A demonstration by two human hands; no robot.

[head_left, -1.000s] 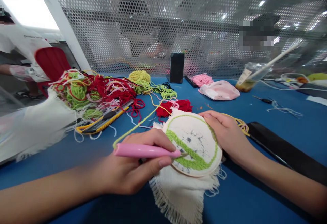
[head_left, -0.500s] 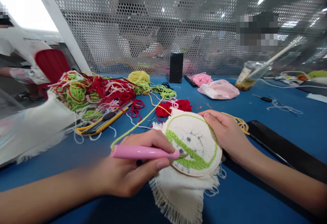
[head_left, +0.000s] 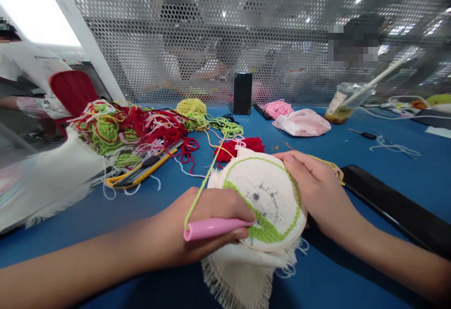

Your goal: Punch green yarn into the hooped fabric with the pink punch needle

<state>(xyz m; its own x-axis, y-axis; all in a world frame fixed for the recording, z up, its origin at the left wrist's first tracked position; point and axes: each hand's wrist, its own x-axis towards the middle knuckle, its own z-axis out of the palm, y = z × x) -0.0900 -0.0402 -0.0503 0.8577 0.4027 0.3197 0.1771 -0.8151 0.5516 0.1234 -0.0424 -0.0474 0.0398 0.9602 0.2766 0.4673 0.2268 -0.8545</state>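
My left hand (head_left: 207, 220) is closed around a pink punch needle (head_left: 214, 229), its tip pressed down at the cloth and hidden by my fingers. Green yarn (head_left: 202, 187) runs from the tool's back end up to a loose pile behind. With my right hand (head_left: 317, 182) I grip the right edge of a round embroidery hoop (head_left: 296, 238); some fingers are hidden beneath it. White cloth (head_left: 271, 173) is stretched in the hoop, with dark drawn marks, a green looped outline and a filled green band. Its frayed end (head_left: 243, 271) hangs toward me.
Tangled yarn (head_left: 141, 123) and a yellow-edged utility knife (head_left: 151, 168) lie left. Red yarn (head_left: 253, 147) sits behind the hoop. A phone (head_left: 242, 93) stands before the perforated screen (head_left: 141, 55). A plastic cup (head_left: 341, 104) and a long black case (head_left: 394, 210) are right.
My left hand has moved right and slightly down with the punch needle, its tip now against the cloth. The hoop has shifted slightly left and down.
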